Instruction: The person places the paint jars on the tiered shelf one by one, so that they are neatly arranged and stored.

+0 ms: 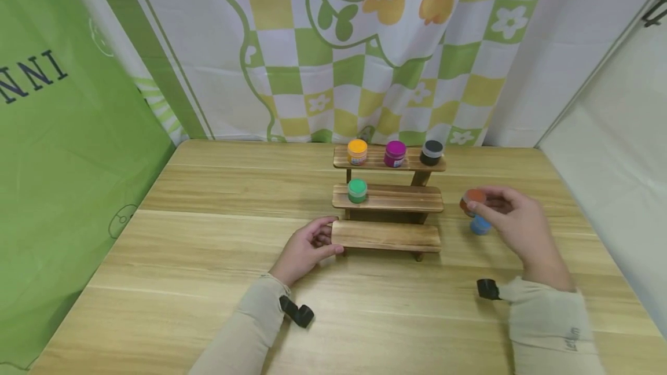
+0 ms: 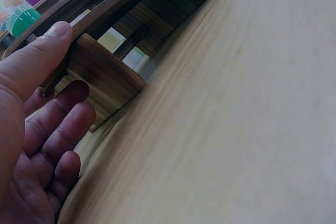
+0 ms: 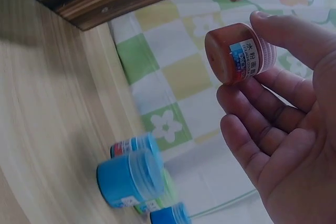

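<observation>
My right hand (image 1: 513, 227) pinches a small reddish-brown paint jar (image 1: 473, 200) above the table, right of a three-tier wooden stand (image 1: 385, 236). In the right wrist view that jar (image 3: 233, 56) is tipped on its side between thumb and fingers, its label showing. With the thumb on top and fingers at the edge, my left hand (image 1: 311, 250) holds the left end of the stand's lowest step. Orange (image 1: 357, 152), purple (image 1: 395, 154) and black (image 1: 431, 153) jars stand on the top step. A green jar (image 1: 357, 190) sits at the left of the middle step.
Below the right hand, a blue jar (image 1: 480, 225) stands on the wooden table (image 1: 208, 236). The right wrist view shows several jars grouped there, including a light blue one (image 3: 128, 179). A patterned curtain (image 1: 354, 85) hangs behind the table.
</observation>
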`<control>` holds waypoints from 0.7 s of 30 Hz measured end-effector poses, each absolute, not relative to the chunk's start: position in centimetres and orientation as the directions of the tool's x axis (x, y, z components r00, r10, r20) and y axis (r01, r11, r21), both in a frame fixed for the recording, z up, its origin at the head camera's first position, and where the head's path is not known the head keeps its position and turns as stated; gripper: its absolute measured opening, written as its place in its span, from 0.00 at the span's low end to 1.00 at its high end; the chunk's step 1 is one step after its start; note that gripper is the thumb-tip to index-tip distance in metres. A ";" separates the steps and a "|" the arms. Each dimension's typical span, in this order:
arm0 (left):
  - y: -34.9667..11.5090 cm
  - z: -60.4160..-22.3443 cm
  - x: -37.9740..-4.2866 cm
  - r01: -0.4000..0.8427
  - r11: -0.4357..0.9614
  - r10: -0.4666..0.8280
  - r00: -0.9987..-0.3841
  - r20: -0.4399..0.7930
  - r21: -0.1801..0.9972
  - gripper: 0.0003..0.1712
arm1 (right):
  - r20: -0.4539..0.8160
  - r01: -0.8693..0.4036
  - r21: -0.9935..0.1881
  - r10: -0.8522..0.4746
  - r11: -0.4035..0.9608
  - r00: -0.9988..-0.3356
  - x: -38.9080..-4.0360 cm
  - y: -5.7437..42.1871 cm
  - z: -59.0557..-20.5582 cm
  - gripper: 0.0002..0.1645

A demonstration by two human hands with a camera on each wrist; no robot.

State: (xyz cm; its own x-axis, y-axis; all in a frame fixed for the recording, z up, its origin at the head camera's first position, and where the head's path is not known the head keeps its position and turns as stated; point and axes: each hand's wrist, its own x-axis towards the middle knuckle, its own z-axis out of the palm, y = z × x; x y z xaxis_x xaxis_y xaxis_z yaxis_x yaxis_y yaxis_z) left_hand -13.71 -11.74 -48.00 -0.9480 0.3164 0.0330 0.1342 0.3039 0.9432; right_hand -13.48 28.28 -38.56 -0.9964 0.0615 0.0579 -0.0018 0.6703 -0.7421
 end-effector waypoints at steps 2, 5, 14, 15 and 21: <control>-11.7 -48.0 -13.7 0.135 0.305 0.315 -0.948 0.034 0.943 0.36 | 0.064 -0.010 -0.742 0.056 0.670 -0.996 -13.4 28.0 -38.4 0.36; -11.7 -47.9 -13.6 0.133 0.307 0.314 -0.949 0.032 0.943 0.36 | 0.068 -0.018 -0.740 0.049 0.672 -0.997 -13.3 27.6 -38.2 0.36; -11.7 -47.9 -13.7 0.125 0.327 0.304 -0.952 0.020 0.937 0.37 | 0.109 -0.063 -0.715 0.022 0.696 -0.994 -13.2 26.6 -37.9 0.33; -11.7 -47.9 -13.7 0.124 0.326 0.305 -0.952 0.020 0.937 0.37 | 0.116 -0.073 -0.716 0.015 0.695 -0.993 -13.2 26.5 -37.9 0.32; -11.7 -47.9 -13.6 0.129 0.321 0.308 -0.951 0.025 0.938 0.37 | 0.160 -0.119 -0.713 -0.005 0.691 -0.987 -13.1 25.8 -37.7 0.28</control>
State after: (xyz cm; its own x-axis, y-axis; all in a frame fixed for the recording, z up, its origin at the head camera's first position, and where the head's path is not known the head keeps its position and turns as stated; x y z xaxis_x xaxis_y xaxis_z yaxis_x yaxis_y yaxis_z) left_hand -13.63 -11.70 -47.88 -0.9510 0.3083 0.0252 0.1288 0.3205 0.9384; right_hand -13.08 25.80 -37.69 -0.9872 -0.0054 0.1595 -0.1190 0.6912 -0.7128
